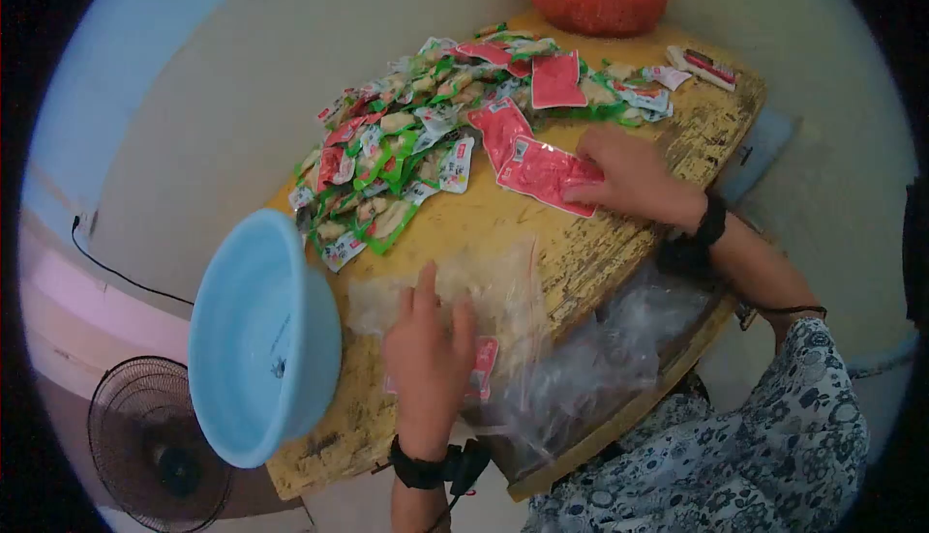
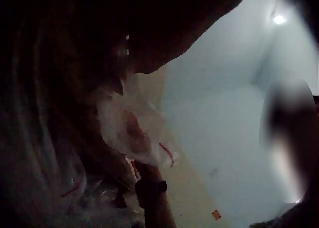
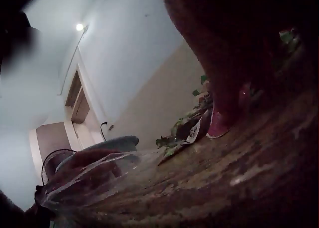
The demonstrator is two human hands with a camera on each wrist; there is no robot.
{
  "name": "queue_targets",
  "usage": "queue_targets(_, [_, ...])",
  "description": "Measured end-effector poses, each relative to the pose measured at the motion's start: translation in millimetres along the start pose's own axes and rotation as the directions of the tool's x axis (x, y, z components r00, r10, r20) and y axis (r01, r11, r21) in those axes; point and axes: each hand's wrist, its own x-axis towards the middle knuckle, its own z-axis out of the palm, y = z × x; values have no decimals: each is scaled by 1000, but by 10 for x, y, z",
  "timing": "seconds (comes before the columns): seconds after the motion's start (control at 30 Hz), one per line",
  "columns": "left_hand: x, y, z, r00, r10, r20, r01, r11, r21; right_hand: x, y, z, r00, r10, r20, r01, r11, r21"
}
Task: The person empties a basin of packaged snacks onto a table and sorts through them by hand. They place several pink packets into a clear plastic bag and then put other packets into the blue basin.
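Note:
My right hand [image 1: 634,175] pinches the right end of a red packet [image 1: 542,173] just over the table. A second red packet [image 1: 501,129] lies right behind it, partly overlapped. My left hand [image 1: 431,359] lies over a clear plastic bag [image 1: 508,286] at the front of the table, its fingers extended across the plastic. Beneath that hand another red packet [image 1: 484,367] shows, partly hidden by it. In the right wrist view the red packet [image 3: 222,121] hangs below my dark right hand. The left wrist view is dark, with clear plastic [image 2: 112,121] in its middle.
A heap of green-and-white snack packets [image 1: 387,146] covers the back of the worn yellow table [image 1: 440,228]. A blue basin [image 1: 324,340] stands at the left edge, a red basket [image 1: 590,15] at the back. More clear bags [image 1: 600,359] fill an open drawer; a fan [image 1: 160,436] stands lower left.

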Motion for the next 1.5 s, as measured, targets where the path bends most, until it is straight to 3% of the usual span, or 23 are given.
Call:
queue_targets(0.07, [-82, -56, -41, 996, -83, -44, 74, 981, -181, -28, 39, 105, 994, 76, -82, -54, 967, 249])
queue_targets(0.17, [-172, -186, -89, 960, -264, -88, 190, 852, -487, -64, 52, 140, 984, 99, -149, 6, 815, 579])
queue_targets(0.23, [-197, -180, -181, 918, -394, -44, 263, 689, -675, -88, 19, 125, 979, 129, -159, -3, 785, 619])
queue_targets(0.33, [-242, -233, -206, 910, -406, -81, 234, 665, -709, -193, -70, -53, 970, 217, -114, -80, 720, 689])
queue_targets(0.43, [-266, -159, -225, 926, -344, -157, 174, 756, -631, -305, -130, -123, 964, 248, -93, -64, 560, 826])
queue_targets(0.53, [-286, -15, -181, 914, -351, -202, 157, 768, -621, -427, -113, -210, 973, 229, -16, -86, 427, 900])
queue_targets(0.63, [-342, 202, -211, 966, -160, -205, 37, 865, -500, -555, -249, -293, 978, 197, 62, -119, 295, 948])
queue_targets(0.73, [-310, 540, -271, 998, -33, -52, -1, 827, -562, -640, -536, -361, 987, 126, 101, -119, 140, 983])
queue_targets(0.8, [-243, 674, -218, 998, -4, -56, -35, 738, -674, -691, -702, -349, 990, 57, 132, -133, 18, 991])
queue_targets(0.9, [-204, 811, -134, 997, -68, -40, 11, 613, -790, -736, -862, -199, 993, -35, 112, -113, -18, 993])
queue_targets(0.97, [-229, 764, -66, 993, -115, -37, 35, 570, -821, -735, -821, -263, 993, -78, 89, -87, 25, 996])
queue_targets(1.07, [-271, 677, -258, 995, 32, 94, 59, 574, -817, -692, -706, -535, 989, -98, 115, -113, 25, 993])
queue_targets(1.13, [-221, 650, -441, 933, 337, 126, -194, 766, -612, -666, -546, -575, 966, -234, 108, -111, 0, 994])
queue_targets(1.2, [-213, 661, -470, 856, 456, 246, -282, 809, -516, -727, -533, -763, 914, -326, 240, -127, 331, 935])
queue_targets(1.23, [-231, 678, -453, 840, 440, 318, -224, 814, -535, -758, -527, -828, 881, -352, 316, -118, 483, 867])
queue_targets(1.27, [-249, 699, -428, 819, 424, 388, -165, 820, -548, -786, -507, -801, 898, -321, 300, -130, 458, 880])
queue_targets(1.33, [-317, 759, -333, 918, 300, 258, -136, 852, -506, -848, -467, -739, 928, -257, 270, -150, 406, 901])
queue_targets(1.37, [-350, 763, -299, 954, 235, 184, -119, 865, -487, -871, -434, -756, 939, -150, 311, -229, 405, 885])
queue_targets(1.43, [-380, 705, -307, 984, 175, 33, -156, 933, -324, -912, -343, -809, 921, 65, 384, -379, 377, 845])
queue_targets(1.5, [-396, 638, -301, 982, 178, -65, -187, 968, -167, -988, -205, -744, 921, 139, 363, -389, 292, 874])
